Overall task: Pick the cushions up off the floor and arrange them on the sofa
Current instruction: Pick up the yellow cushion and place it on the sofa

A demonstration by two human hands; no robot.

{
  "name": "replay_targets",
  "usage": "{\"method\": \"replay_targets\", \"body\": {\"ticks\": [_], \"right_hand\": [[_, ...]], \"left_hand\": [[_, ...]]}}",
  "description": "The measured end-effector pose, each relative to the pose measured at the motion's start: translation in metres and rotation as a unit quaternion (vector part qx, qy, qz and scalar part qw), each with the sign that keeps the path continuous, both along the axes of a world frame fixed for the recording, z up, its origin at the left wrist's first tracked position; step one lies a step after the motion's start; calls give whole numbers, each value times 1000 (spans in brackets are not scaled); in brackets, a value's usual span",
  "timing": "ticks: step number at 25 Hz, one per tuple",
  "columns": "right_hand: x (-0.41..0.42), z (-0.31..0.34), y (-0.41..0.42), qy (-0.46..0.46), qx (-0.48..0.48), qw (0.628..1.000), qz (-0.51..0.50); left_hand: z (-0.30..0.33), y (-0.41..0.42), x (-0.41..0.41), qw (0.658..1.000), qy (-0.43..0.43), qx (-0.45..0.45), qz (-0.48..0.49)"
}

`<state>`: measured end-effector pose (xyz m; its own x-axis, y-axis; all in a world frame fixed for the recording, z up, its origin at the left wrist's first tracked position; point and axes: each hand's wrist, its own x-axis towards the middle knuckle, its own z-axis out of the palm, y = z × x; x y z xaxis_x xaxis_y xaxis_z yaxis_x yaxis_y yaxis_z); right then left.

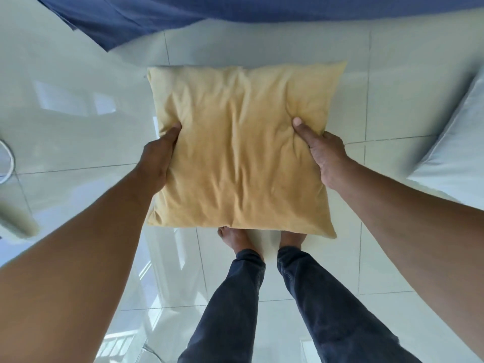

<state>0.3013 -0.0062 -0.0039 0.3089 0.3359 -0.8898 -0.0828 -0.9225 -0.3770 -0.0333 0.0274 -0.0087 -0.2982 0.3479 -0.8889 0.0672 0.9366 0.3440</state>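
A square yellow cushion (241,148) is held flat in front of me, above the pale tiled floor. My left hand (158,155) grips its left edge, thumb on top. On the right edge my right hand (323,155) pinches the fabric, thumb pressed into the top. A white cushion (455,155) lies on the floor at the right edge of view, partly cut off. Blue fabric, which could be the sofa's cover (162,14), runs across the top of the view.
My bare feet (262,238) and dark trousers stand just under the cushion's near edge. Glossy floor tiles (78,132) spread around. A pale rounded object (18,221) and a white ring shape (7,158) sit at the left edge.
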Motion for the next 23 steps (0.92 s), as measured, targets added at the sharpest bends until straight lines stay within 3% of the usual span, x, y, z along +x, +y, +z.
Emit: {"method": "replay_targets", "body": {"ticks": [10,23], "right_hand": [[27,234,-6,10,76,996,-41],[56,486,-6,25,230,970,-76]], "left_hand": [[239,-27,39,999,9,39,-3],[512,-45,78,975,27,212,-63]]}}
